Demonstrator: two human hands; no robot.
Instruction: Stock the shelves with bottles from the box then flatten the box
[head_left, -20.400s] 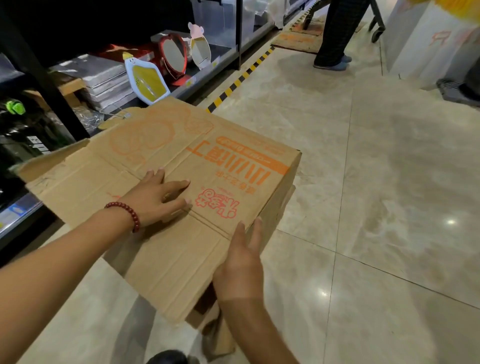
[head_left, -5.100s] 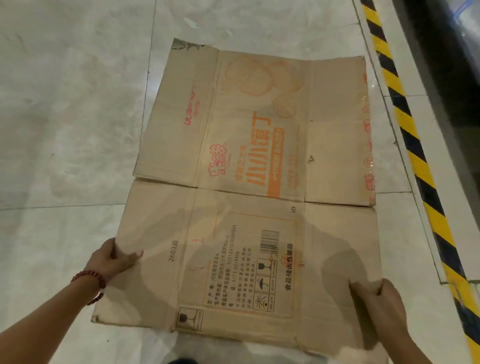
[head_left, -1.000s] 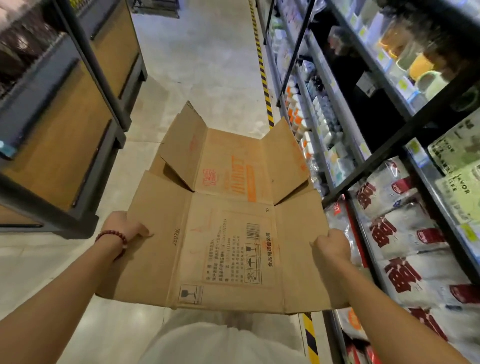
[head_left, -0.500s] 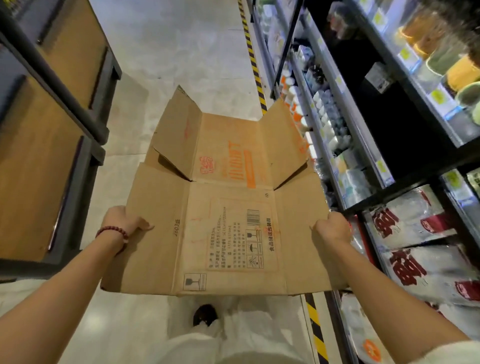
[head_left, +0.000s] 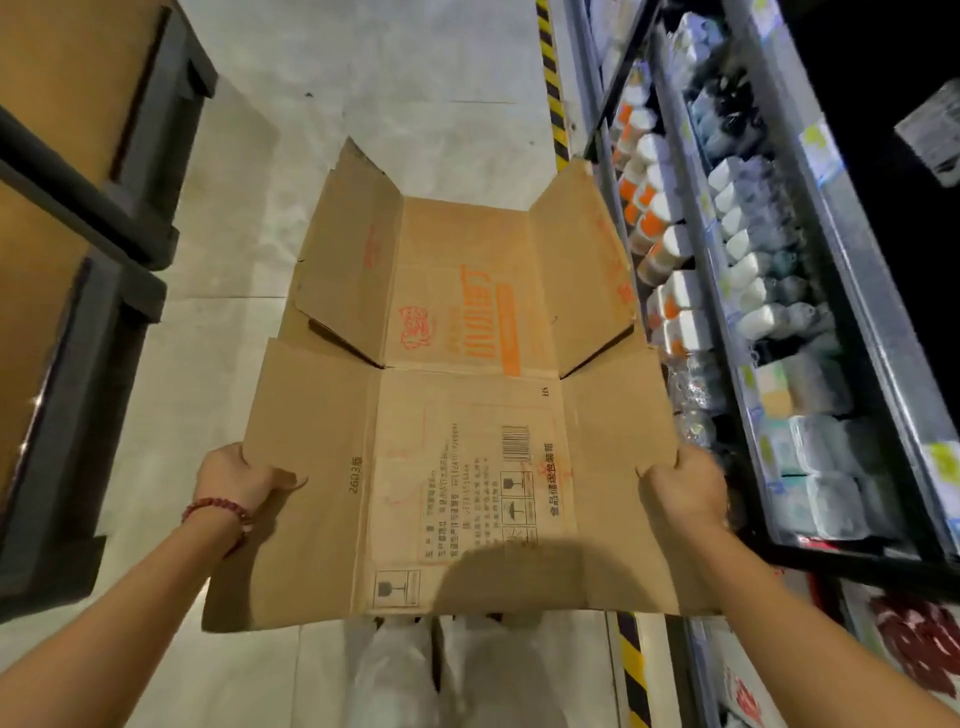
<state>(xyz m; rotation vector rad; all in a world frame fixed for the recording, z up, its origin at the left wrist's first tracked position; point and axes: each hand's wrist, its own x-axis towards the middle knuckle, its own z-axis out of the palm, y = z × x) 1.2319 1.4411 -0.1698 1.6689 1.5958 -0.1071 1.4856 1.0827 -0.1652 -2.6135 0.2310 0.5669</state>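
Observation:
The flattened cardboard box (head_left: 457, 457) with orange print and a barcode is held flat in the air above the aisle floor, its far flaps bent upward. My left hand (head_left: 239, 475), with a red bead bracelet at the wrist, grips the box's left edge. My right hand (head_left: 683, 488) grips its right edge. White bottles with orange labels (head_left: 654, 218) stand in rows on the lower shelf at the right.
A dark metal shelf unit (head_left: 810, 291) with bottles and packs lines the right side, edged by a yellow-black floor stripe (head_left: 550, 83). Wooden-panelled dark stands (head_left: 88, 218) run along the left. Pale tiled floor (head_left: 405, 78) lies between them. My white trousers (head_left: 405, 675) show below the box.
The view has moved forward along the aisle and tilted down. Both hands keep their grip on the box's side edges; the box stays level.

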